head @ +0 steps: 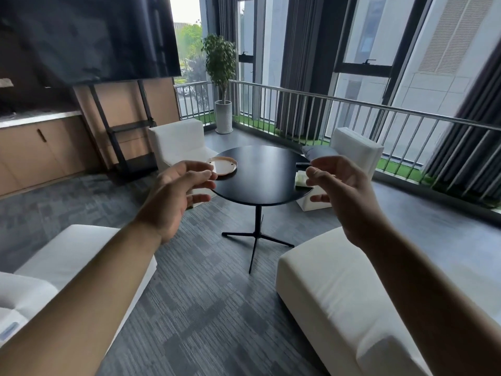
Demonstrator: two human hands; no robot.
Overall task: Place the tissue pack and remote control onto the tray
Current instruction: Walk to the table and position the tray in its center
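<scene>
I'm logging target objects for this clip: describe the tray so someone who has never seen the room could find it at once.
Look to the round black table on its thin pedestal in the middle of the room, between the white seats. At its left edge, just past the fingertips of the left hand, lies the tray. It is a shallow, round, tan dish with a raised rim, the only light-coloured round item on the dark tabletop.
</scene>
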